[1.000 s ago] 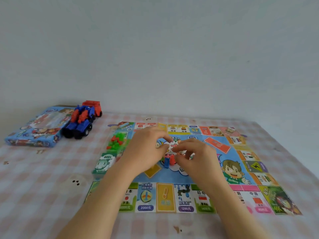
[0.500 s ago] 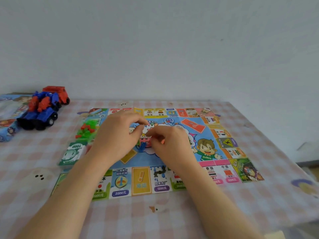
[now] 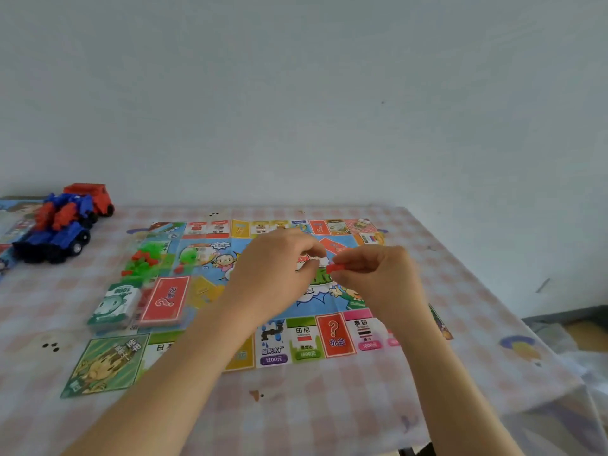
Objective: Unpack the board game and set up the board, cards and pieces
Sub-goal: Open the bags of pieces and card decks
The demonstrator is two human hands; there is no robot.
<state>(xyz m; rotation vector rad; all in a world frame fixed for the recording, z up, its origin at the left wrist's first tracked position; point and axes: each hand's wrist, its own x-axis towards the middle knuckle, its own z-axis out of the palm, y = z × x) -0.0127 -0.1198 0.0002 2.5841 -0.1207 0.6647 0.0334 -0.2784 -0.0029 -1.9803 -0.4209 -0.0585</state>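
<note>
Head view: the right hand (image 3: 378, 278) pinches a small red plastic game piece (image 3: 336, 268) between thumb and fingertips, held just above the middle of the frame. The left hand (image 3: 279, 268) sits just beside it, fingers curled together near a small white thing that is too blurred to name; whether it grips it I cannot tell. Both hands hover over the centre of the colourful paper game board (image 3: 335, 337), which lies flat on the pink-and-white checked tablecloth (image 3: 296, 406).

The table's right edge runs diagonally down the right of the frame, close to the board's right side. A bare strip of cloth lies along the lower frame, below the board, and more to the left of it.

Half a second ago the hands were nearer together and lower over the board; now they have parted a little, the red piece shows clearly, and the view has shifted so the board sits more central.

At centre left, a red question-mark card deck (image 3: 164, 299) and a green-and-white stack of play money (image 3: 113, 304) lie side by side on the board's left edge. Above them is a loose heap of green and red plastic houses (image 3: 148, 263). At upper left stands a blue-and-red toy truck (image 3: 62, 225), touching the blue printed game box (image 3: 13, 222).
</note>
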